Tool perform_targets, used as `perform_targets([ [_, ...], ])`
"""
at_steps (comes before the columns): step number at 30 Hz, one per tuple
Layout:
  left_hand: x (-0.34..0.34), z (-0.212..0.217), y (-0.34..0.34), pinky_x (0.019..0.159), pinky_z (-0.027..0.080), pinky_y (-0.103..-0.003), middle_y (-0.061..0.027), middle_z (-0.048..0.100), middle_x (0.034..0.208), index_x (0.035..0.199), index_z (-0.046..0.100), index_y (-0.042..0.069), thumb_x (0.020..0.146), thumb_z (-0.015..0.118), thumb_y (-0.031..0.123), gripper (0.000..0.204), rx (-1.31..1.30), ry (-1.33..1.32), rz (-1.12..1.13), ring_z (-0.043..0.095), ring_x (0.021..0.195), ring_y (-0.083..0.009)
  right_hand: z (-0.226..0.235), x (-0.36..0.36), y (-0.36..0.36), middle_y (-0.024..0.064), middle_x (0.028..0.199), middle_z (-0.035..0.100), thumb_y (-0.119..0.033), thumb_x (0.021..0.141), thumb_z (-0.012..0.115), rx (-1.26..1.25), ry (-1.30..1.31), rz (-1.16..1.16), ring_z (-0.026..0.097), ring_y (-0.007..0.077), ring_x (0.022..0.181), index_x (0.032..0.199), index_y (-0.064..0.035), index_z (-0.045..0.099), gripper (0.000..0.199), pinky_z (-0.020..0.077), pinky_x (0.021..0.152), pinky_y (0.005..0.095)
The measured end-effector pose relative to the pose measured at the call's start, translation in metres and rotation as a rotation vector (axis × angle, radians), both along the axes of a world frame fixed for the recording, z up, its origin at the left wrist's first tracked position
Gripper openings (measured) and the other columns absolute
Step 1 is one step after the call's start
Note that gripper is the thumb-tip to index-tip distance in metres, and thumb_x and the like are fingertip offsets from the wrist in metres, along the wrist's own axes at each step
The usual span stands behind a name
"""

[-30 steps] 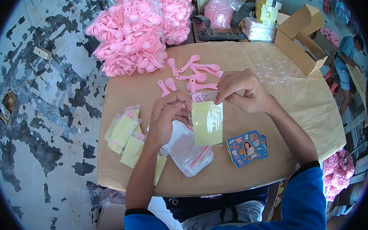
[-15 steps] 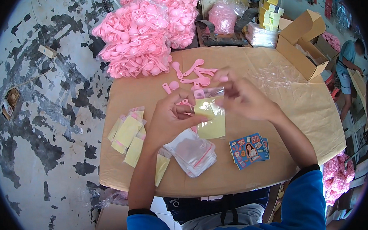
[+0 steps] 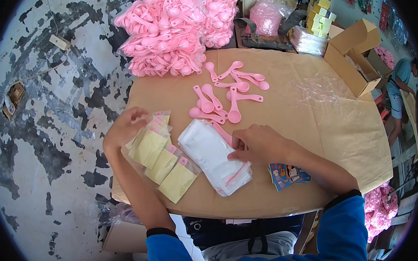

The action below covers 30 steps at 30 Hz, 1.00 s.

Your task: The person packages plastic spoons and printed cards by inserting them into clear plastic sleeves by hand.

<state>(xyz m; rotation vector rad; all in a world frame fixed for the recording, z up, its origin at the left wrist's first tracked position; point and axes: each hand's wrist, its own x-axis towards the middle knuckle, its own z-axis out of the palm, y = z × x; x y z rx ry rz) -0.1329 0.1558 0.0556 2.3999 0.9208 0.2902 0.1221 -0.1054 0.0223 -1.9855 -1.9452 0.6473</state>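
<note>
The left hand [image 3: 125,130] was at the upper left edge of the filled packets [image 3: 177,183], its fingers loosely curled, with nothing visible between them. The filled packets, clear sleeves with pale yellow inserts, lay overlapping on the left part of the brown-covered table [image 3: 303,121], and pink showed at their upper ends. The right hand [image 3: 264,144] was at the right edge of the stack of clear bags [image 3: 215,154], its thumb and forefinger bent close to the plastic; whether they pinched a bag or only touched it, I could not tell. The stack lay slanted just right of the packets, a red strip crossing its near end. 1 pink piece [image 3: 222,133], partly hidden, lay along its upper right side

Beyond the stack, loose pink spoons [image 3: 234,108] lay scattered, some crossing others. Blue printed cards [image 3: 281,176] sat in a small pile to the right of the bags, partly covered by the right forearm [image 3: 310,160]. Thin clear film [image 3: 320,89] lay crumpled near an open cardboard box [image 3: 357,36]. Bulging bags of pink spoons [image 3: 166,33] were heaped at the far left, and yellow boxes [image 3: 320,18] stood stacked beyond the far edge
</note>
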Motion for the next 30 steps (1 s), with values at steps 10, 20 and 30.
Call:
perform_targets([
  [10,0.045,0.054,-0.181,0.077,0.049,-0.046,-0.0086,0.067,0.099,0.119,0.052,0.023,0.095,0.056,0.04,0.03,-0.623,-0.722,-1.482,0.065,0.087,-0.0344,0.01,0.012,-0.005,0.0156,0.084,0.068,-0.03,0.094,0.055,-0.037,-0.018,-0.056,0.066,0.0332,0.08,0.095,-0.0054,0.067,0.027,0.0503,0.074,0.0445],
  [20,0.058,0.026,-0.178,0.069,0.046,-0.04,0.0153,0.066,0.119,0.143,0.023,0.049,0.096,0.054,0.044,0.057,-0.474,-1.233,-1.49,0.058,0.092,-0.0228,0.002,0.024,-0.007,0.0165,0.076,0.067,-0.018,0.091,0.058,0.068,0.1,-0.042,0.065,0.0301,0.069,0.097,-0.0038,0.069,0.019,0.0492,0.065,0.0389],
  [30,0.089,-0.009,-0.114,0.085,0.051,-0.036,-0.0135,0.067,0.104,0.12,0.059,-0.002,0.097,0.054,0.038,0.047,-0.363,-0.076,-0.854,0.066,0.098,-0.0214,0.039,0.039,-0.012,0.0056,0.069,0.056,-0.013,0.098,0.052,0.375,0.291,-0.035,0.051,0.0127,0.062,0.101,-0.0007,0.062,0.016,0.0441,0.06,0.0296],
])
